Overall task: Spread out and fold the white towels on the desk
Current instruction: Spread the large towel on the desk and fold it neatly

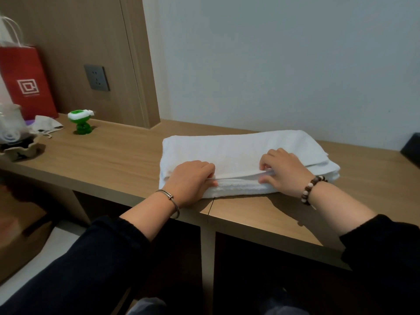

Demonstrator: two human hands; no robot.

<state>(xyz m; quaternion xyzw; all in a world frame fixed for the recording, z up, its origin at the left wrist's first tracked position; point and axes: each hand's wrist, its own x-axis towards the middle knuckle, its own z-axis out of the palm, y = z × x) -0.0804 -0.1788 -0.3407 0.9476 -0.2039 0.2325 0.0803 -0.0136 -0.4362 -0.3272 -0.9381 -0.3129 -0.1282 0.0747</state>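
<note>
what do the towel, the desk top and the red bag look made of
White towel: soft terry cloth, likely cotton; nubbly pile, thick folded layers. Desk top: wood-grain laminate or veneer, matte; even streaks, so solid wood is unsure. Red bag: stiff paper, smooth matte; crisp flat sides.

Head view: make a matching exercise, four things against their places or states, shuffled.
1. white towel
2. red bag
3. green figure
4. socket

A. on the wood panel
B. folded, gripped by left hand and right hand
C. far left of desk, upright
D. on desk between red bag and white towel

Pairs: 1-B, 2-C, 3-D, 4-A
</note>
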